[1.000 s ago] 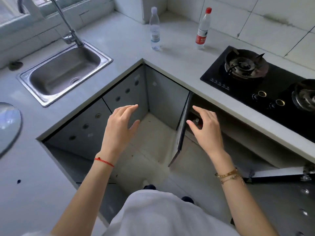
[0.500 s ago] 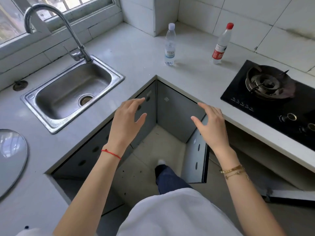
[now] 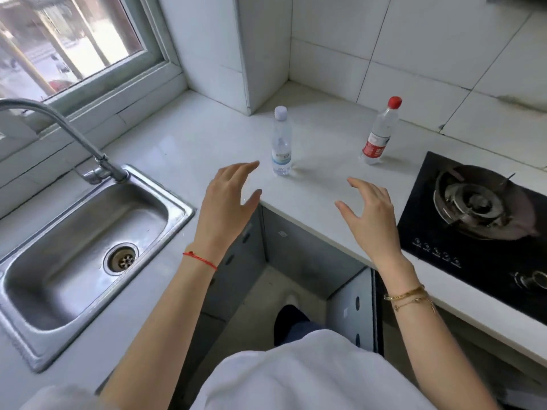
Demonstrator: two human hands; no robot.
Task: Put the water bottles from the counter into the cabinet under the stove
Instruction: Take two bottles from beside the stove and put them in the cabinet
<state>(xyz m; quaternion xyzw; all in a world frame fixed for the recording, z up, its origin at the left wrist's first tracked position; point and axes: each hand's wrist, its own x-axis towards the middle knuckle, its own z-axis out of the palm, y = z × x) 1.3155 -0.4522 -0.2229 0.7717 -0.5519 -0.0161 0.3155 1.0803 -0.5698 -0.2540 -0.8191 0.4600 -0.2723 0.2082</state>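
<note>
White counter [image 3: 183, 149] with 2 upright water bottles [image 3: 281, 143] [image 3: 380, 134], 2 empty hands [image 3: 228, 202] [image 3: 370, 214], each grip spread.

1. Two clear plastic water bottles stand upright and well apart on the white stone counter [image 3: 183, 149]: a white-capped bottle with a pale label [image 3: 281, 143] and a red-capped bottle with a red label [image 3: 379, 134].
2. The left hand [image 3: 226, 202], fingers spread and holding nothing, hovers near the white-capped bottle.
3. The right hand [image 3: 370, 217], likewise spread and bare, hovers above the counter edge.
4. The grey cabinet door [image 3: 352, 309] below the black glass gas stove [image 3: 479, 229] stands open.
5. A stainless steel sink [image 3: 59, 253] lies to the left.
</note>
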